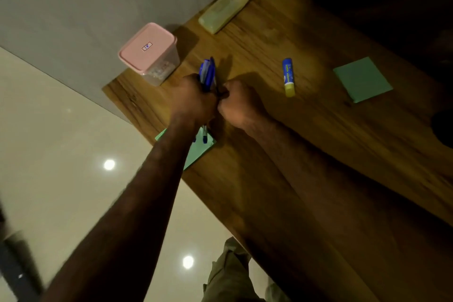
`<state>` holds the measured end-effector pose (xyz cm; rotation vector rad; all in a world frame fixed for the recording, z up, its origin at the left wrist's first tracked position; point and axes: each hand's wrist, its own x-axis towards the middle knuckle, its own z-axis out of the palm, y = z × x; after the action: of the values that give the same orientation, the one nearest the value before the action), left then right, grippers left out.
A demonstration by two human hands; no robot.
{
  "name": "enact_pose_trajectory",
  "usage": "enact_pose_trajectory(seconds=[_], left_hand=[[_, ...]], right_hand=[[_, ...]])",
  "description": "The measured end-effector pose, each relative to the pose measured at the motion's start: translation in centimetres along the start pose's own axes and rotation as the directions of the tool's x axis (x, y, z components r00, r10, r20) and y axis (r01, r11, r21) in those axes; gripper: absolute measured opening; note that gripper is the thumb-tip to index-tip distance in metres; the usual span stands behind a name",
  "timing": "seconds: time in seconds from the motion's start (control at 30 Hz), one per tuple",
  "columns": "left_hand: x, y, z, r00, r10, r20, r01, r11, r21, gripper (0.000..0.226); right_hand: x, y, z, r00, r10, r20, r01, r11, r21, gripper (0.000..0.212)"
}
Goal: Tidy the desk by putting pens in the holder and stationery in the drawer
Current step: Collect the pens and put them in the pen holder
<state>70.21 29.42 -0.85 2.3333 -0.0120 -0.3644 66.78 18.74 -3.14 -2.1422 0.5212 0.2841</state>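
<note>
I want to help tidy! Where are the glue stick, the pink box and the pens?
glue stick (288, 76): head view, middle of its blue body.
pink box (147, 47): head view, on its lid.
pens (207, 72): head view, blue barrels above the left hand (193, 100).

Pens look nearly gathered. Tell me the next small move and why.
Probably pass the dark pen pinched in the right hand into the left hand, which already grips the bundle of blue pens. No pen holder is in view yet.

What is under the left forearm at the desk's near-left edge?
A green paper pad lies there on the desk, one corner past the edge. The lower ends of the pens in the left hand hang over it. The forearm hides most of it.
</note>
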Motion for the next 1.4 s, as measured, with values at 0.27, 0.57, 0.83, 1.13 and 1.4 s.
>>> enact_pose_trajectory(seconds=[0.27, 0.57, 0.83, 1.13, 1.4], left_hand=[[-2.6, 0.4, 1.0, 0.992, -0.007, 0.13, 0.079, 0.822, -0.564, 0.017], [-4.4, 5.9, 5.0, 0.975, 0.203, 0.094, -0.105, 0.786, -0.609, 0.025], [-6.4, 12.3, 10.1, 0.93, 0.254, 0.265, 0.063, 0.6, -0.797, 0.05], [-11.5, 19.0, 16.7, 0.854, 0.386, 0.349, 0.025, 0.641, -0.767, 0.022], [-16.1, 23.7, 20.5, 0.596, 0.522, 0.611, -0.042, 0.78, -0.625, 0.026]], right_hand=[[-3.3, 2.2, -2.2, 0.991, 0.105, -0.08, -0.059, 0.893, 0.446, 0.016], [-9.6, 4.7, -8.2, 0.921, 0.115, -0.371, 0.099, 0.853, 0.512, 0.021], [-14.2, 7.9, -12.5, 0.908, 0.118, -0.403, 0.144, 0.814, 0.563, 0.012], [-17.6, 13.0, -16.6, 0.869, 0.226, -0.44, 0.042, 0.853, 0.52, 0.017], [-19.6, 17.9, -20.5, 0.878, 0.153, -0.453, 0.094, 0.874, 0.477, 0.054]])
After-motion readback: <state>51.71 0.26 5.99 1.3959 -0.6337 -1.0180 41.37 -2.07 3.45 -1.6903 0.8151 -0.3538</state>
